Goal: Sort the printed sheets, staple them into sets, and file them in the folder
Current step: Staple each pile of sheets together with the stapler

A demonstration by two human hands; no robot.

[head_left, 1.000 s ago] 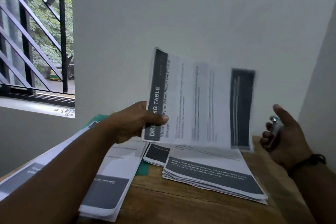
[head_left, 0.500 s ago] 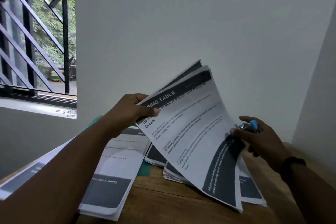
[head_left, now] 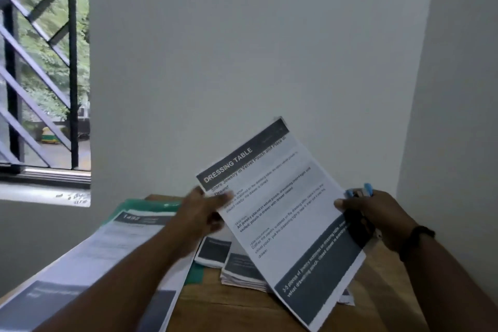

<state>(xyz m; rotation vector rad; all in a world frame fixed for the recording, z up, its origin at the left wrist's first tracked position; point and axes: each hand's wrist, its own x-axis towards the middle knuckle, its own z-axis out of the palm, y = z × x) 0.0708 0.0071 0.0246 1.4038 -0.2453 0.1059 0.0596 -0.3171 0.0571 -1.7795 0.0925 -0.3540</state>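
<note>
A thin set of printed sheets (head_left: 283,210) headed "DRESSING TABLE" hangs tilted above the table, between both hands. My left hand (head_left: 204,213) pinches its left edge, with the thumb on top near the heading. My right hand (head_left: 377,215) holds the right edge with its thumb on the paper. That hand also has its fingers curled round a small blue and silver stapler (head_left: 359,193). A green folder (head_left: 151,204) lies at the back left under a long stack of sheets (head_left: 107,250). My left forearm hides part of that stack.
Two smaller piles of printed sheets (head_left: 215,250) (head_left: 242,272) lie on the wooden table (head_left: 242,312) under the held set. White walls close in behind and on the right. A barred window (head_left: 40,89) is at the left.
The held set has swung down from nearly upright to a slant. My right hand, a second ago apart with the stapler, came in and took the right edge.
</note>
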